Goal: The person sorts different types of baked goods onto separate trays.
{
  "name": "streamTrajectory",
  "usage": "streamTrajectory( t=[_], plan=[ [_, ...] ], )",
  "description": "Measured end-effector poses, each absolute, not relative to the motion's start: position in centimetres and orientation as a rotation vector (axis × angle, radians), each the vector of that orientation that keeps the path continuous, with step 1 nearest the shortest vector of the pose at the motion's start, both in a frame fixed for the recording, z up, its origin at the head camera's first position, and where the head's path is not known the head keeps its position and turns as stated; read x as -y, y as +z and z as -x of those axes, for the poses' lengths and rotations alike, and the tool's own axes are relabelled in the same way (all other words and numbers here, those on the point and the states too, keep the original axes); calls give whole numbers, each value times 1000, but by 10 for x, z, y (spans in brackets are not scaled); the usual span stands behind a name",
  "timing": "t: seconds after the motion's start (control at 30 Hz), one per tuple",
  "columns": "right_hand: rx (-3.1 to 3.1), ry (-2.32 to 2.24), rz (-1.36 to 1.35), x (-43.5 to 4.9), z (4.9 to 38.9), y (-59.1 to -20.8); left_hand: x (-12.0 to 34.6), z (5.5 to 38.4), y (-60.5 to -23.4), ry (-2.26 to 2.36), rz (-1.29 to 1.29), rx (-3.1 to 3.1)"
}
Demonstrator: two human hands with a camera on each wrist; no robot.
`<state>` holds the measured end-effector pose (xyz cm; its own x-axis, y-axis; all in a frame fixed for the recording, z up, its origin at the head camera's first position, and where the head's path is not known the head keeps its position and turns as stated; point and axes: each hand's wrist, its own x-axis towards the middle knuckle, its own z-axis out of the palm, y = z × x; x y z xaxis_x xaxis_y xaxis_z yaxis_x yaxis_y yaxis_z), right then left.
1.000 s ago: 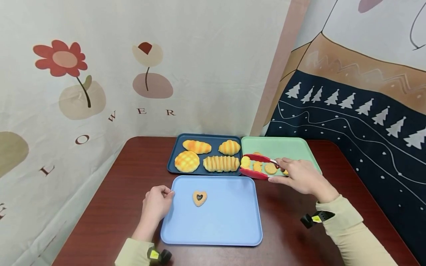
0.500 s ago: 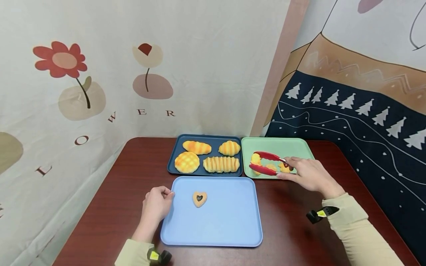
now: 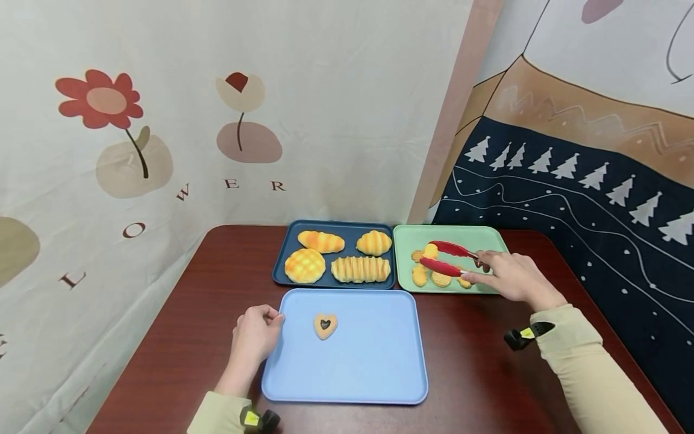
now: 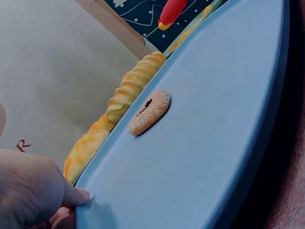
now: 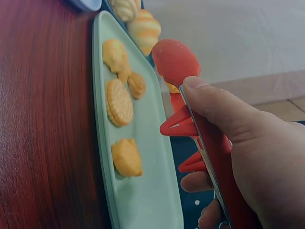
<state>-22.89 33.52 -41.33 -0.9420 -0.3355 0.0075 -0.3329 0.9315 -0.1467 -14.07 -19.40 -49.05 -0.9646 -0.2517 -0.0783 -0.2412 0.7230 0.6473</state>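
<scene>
My right hand (image 3: 512,276) grips red-tipped tongs (image 3: 441,268) over the pale green tray (image 3: 490,241). A yellow cookie (image 3: 431,251) sits between the tong tips; the red tip mostly hides it in the right wrist view. Below the tongs, several cookies lie on the tray, among them a round cookie (image 5: 119,102) and a yellow shaped cookie (image 5: 127,157). My left hand (image 3: 257,331) pinches the left rim of the light blue tray (image 3: 358,361), thumb on top in the left wrist view. A heart-shaped cookie with a dark centre (image 3: 325,326) lies on this blue tray.
Behind the blue tray stands a dark blue tray (image 3: 352,228) with several bread pieces, including a long ridged roll (image 3: 360,269) and a round bun (image 3: 305,266). All three trays rest close together on the brown table (image 3: 217,265). Printed cloth (image 3: 347,120) hangs behind.
My right hand has drawn the tongs to the right and a little away, the yellow cookie moving along between the tips. My left hand and the light blue tray have stayed put.
</scene>
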Motion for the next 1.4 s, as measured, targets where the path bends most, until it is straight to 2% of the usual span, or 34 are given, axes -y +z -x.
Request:
streamTrajectory(
  t=[0.53, 1.4],
  plan=[
    [-3027, -226, 448, -352, 245, -428, 193, 140, -492, -1078, -411, 2894],
    [-3004, -243, 422, -358, 251, -434, 192, 138, -488, -1091, -434, 2901]
  ],
)
